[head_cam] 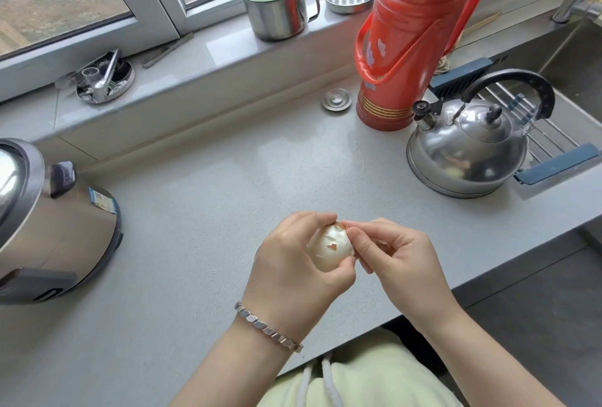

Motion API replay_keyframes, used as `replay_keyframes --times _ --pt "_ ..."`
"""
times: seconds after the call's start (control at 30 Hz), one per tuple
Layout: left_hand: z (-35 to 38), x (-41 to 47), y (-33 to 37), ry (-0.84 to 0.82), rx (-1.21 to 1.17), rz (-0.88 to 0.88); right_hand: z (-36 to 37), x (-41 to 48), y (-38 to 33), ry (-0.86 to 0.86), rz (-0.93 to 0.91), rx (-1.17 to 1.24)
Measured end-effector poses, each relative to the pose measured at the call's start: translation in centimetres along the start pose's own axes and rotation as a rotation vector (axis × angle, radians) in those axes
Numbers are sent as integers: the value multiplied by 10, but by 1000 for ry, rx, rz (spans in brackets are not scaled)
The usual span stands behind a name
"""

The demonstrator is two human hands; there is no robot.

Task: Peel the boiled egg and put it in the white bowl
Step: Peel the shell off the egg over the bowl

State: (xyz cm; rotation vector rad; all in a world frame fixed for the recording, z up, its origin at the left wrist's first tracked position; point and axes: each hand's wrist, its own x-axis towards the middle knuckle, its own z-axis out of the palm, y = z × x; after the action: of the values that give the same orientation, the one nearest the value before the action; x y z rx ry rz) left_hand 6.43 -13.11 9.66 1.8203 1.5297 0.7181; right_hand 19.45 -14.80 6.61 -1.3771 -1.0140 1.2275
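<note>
Boiled egg, mostly peeled, held above the countertop near its front edge.
The egg (329,247) shows smooth white flesh with a few small brown shell flecks clinging to it; a brown shell patch remains at its far end. Its long axis tilts away toward the window.

No legible text; only a blurred blue label (103,199) on the steel cooker (58,227)

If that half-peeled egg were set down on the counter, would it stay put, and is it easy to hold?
The egg is rounded, so it would probably roll on the flat counter. Its bare white looks smooth, likely slippery; the left hand cups it. It is probably soft, so the right hand picks gently.
</note>
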Motion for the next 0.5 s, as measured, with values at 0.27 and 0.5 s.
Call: replay_keyframes --times 0.27,0.5 --pt "1 0 -1 5 31 -3 6 -2 3 85 -111 -192" --pt "-2 0 1 -22 -242 -152 6 3 -4 123 70 81"
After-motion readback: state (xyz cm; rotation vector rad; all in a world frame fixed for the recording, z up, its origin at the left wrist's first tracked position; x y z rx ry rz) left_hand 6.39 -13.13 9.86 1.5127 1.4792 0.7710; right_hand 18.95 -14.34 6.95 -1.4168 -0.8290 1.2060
